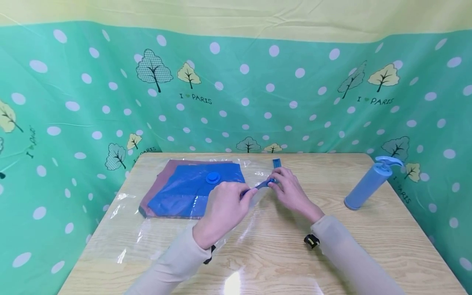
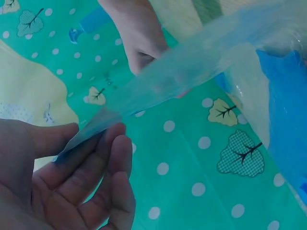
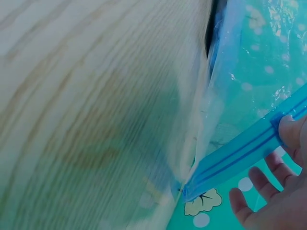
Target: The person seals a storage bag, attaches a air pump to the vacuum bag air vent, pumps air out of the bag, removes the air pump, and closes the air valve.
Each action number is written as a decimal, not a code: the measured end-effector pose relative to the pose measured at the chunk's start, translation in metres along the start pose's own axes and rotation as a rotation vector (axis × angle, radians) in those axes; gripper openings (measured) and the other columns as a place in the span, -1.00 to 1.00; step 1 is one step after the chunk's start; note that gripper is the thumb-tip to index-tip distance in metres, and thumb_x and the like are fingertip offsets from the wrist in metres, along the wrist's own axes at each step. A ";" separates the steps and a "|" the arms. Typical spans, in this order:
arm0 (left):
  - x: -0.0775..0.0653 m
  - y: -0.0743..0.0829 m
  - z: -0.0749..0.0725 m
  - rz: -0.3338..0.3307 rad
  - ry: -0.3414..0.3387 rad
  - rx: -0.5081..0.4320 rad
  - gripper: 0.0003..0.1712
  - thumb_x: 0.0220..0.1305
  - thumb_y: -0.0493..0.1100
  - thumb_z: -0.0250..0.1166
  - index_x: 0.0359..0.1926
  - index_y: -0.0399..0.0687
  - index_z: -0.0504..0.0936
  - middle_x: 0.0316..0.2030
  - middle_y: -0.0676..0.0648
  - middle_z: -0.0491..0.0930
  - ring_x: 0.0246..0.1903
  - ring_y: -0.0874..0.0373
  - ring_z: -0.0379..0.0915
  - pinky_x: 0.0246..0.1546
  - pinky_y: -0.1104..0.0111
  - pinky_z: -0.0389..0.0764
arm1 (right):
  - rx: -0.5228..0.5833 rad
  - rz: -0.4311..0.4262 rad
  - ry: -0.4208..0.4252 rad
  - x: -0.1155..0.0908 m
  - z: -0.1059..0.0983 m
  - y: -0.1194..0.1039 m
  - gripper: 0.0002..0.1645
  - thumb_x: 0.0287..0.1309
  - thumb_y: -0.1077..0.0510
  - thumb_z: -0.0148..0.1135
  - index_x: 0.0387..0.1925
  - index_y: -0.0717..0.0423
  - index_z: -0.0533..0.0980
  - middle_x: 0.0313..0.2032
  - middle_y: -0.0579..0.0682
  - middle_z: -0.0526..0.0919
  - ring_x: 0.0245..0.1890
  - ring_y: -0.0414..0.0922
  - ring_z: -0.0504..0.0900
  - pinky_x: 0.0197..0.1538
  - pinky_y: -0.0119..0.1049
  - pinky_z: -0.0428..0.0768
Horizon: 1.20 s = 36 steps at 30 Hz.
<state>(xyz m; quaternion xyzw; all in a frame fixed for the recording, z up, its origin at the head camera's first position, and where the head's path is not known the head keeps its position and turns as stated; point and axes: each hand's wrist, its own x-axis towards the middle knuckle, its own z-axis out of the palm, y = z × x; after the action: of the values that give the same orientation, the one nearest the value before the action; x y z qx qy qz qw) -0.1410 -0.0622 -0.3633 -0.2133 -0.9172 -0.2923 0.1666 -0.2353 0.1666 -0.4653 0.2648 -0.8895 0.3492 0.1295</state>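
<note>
A clear plastic vacuum storage bag (image 1: 138,235) lies on the table with folded blue cloth (image 1: 184,196) and maroon cloth (image 1: 162,180) inside. Its round blue valve (image 1: 213,177) faces up. Along its right-hand edge runs a blue zip strip (image 3: 230,160). My left hand (image 1: 227,203) pinches the bag's edge between thumb and fingers, the strip lifted off the table. Farther along, my right hand (image 1: 289,192) pinches the strip at a small blue slider (image 3: 277,120), thumb on top. The strip's far end (image 1: 277,163) shows beyond the right hand.
A blue hand pump (image 1: 368,186) with a T-shaped handle stands on the right side of the wooden table (image 1: 368,254). A green dotted curtain (image 1: 258,98) with printed trees hangs behind and along both sides. Black straps (image 1: 311,241) show at the wrists.
</note>
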 end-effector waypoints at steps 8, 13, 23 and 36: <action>0.002 0.000 -0.003 0.042 0.076 0.102 -0.81 0.42 -0.08 0.44 -0.36 0.03 0.86 -0.60 0.14 0.60 -0.68 0.30 0.32 -0.74 0.42 0.24 | -0.034 0.022 -0.033 0.007 -0.002 0.004 -0.91 0.41 0.26 0.33 -0.10 0.12 0.66 0.09 0.11 0.60 0.22 0.16 0.47 0.21 0.23 0.41; 0.001 0.000 -0.006 0.052 0.092 0.100 -0.83 0.41 -0.09 0.44 -0.34 0.03 0.87 -0.56 0.11 0.67 -0.66 0.30 0.40 -0.70 0.42 0.28 | -0.077 0.054 -0.054 0.008 -0.002 0.017 -0.89 0.39 0.28 0.32 -0.10 0.15 0.67 0.08 0.13 0.61 0.20 0.18 0.49 0.23 0.28 0.40; 0.003 -0.002 -0.007 0.006 0.012 0.012 -0.77 0.46 -0.01 0.40 -0.35 0.03 0.81 -0.65 0.17 0.43 -0.65 0.28 0.32 -0.68 0.38 0.31 | -0.075 0.078 -0.050 0.006 -0.004 0.034 -0.85 0.40 0.26 0.32 -0.06 0.20 0.68 0.07 0.16 0.60 0.21 0.21 0.47 0.21 0.29 0.42; 0.002 -0.015 -0.008 -0.029 -0.065 0.032 -0.37 0.55 0.05 0.29 -0.72 0.13 0.35 -0.79 0.21 0.07 -0.79 0.30 0.09 -0.71 0.38 0.10 | -0.073 0.047 -0.091 -0.004 -0.006 0.037 -0.82 0.41 0.28 0.31 0.00 0.20 0.67 0.02 0.12 0.62 0.16 0.20 0.51 0.17 0.23 0.49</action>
<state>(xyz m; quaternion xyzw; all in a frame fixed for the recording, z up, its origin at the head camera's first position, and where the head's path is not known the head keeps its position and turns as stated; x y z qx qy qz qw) -0.1482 -0.0775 -0.3627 -0.2068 -0.9297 -0.2729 0.1357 -0.2530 0.1948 -0.4833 0.2544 -0.9125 0.3072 0.0904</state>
